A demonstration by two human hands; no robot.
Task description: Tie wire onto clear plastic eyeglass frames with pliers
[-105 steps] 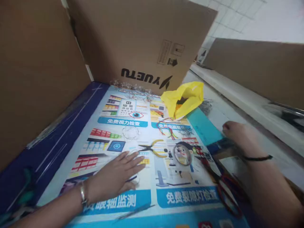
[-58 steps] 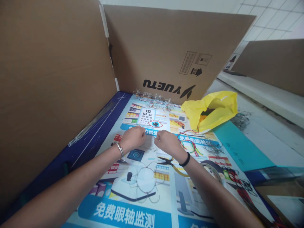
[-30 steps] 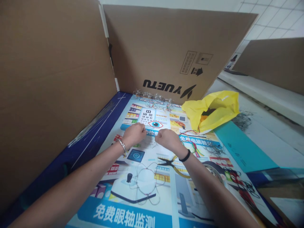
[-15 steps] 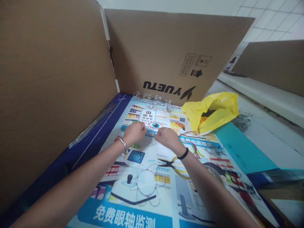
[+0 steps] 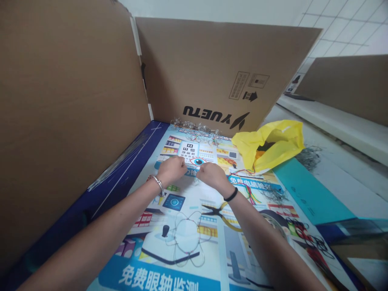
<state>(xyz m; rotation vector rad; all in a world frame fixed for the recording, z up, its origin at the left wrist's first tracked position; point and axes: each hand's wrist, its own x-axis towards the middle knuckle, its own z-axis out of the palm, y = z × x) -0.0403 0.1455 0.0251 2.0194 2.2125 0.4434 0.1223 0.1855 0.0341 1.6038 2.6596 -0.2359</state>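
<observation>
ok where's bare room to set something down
Bare: the teal sheet beside the yellow bag, and the poster between the wire flower and right forearm. Crowded: around the pliers, the cords at right, the wire tangle by the cardboard.

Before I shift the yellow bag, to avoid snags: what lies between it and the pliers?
In the head view, coloured cords lie between yellow bag and pliers; the right wrist also crosses there.

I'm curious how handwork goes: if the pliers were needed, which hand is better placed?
Probably the right hand: it is nearer the pliers, and its forearm partly covers their yellow handles. The left hand is farther off. Both hands look closed, though.
</observation>
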